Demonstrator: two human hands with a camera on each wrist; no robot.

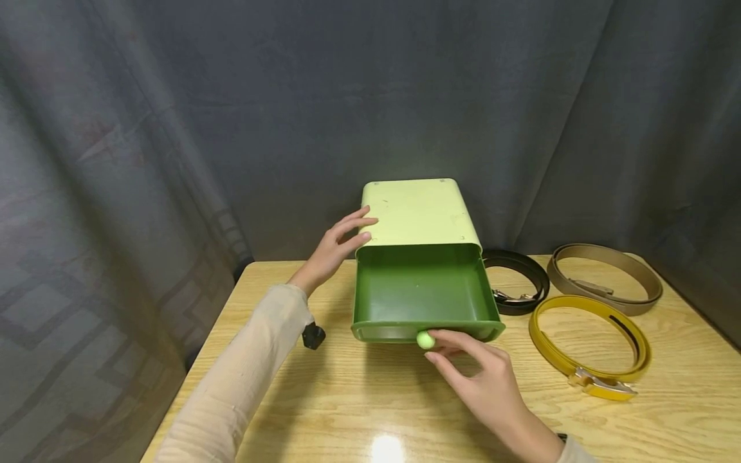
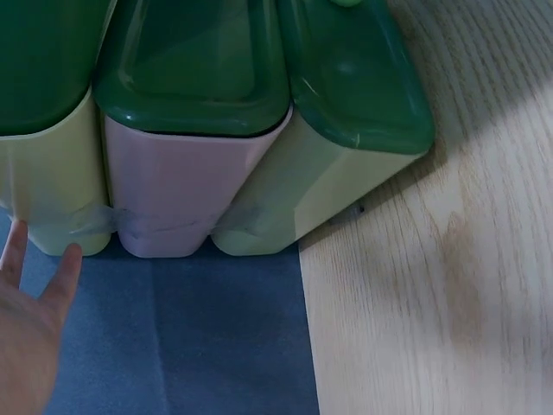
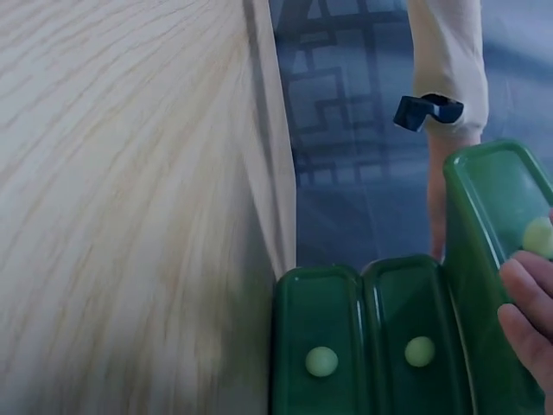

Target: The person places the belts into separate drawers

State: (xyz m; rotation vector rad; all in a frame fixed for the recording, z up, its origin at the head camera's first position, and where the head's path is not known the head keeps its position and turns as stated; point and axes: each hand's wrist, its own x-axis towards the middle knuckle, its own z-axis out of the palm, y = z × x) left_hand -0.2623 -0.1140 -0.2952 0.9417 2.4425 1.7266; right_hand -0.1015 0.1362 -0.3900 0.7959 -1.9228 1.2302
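Observation:
A small drawer cabinet [image 1: 419, 212] with a pale yellow-green top stands at the back of the table. Its top drawer [image 1: 419, 299], dark green, is pulled far out and its inside shows. With thumb and index finger my right hand [image 1: 486, 379] pinches the round light green knob [image 1: 426, 339] on that drawer's front. My left hand [image 1: 332, 251] rests its spread fingertips on the left edge of the cabinet's top. In the right wrist view, two lower drawers [image 3: 315, 298] with round knobs [image 3: 321, 361] are pushed in. The left wrist view shows a pink middle section [image 2: 186, 186].
To the cabinet's right lie a coiled black belt [image 1: 539, 273], a taupe belt [image 1: 651, 289] and a mustard-yellow belt [image 1: 541, 337] with a metal buckle. Behind the wooden table [image 1: 324, 399] hangs a dark grey curtain [image 1: 347, 96].

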